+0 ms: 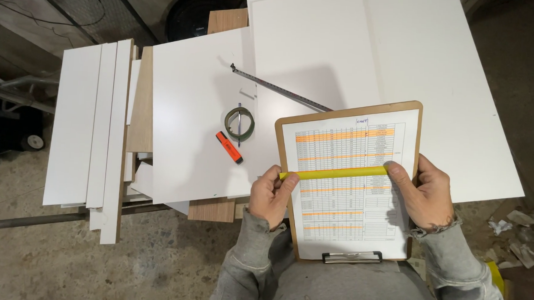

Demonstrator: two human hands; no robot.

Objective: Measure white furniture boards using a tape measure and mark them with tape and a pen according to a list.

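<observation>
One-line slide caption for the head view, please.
Both hands, left hand and right hand, press a yellow ruler across a printed table sheet on a brown wooden clipboard above white boards.

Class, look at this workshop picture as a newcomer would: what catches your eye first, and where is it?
First, the clipboard at lower centre, its table sheet striped orange, with a yellow strip held across it between the left hand and right hand. Next, an orange marker and a coiled tape on the white panel to the left.
</observation>
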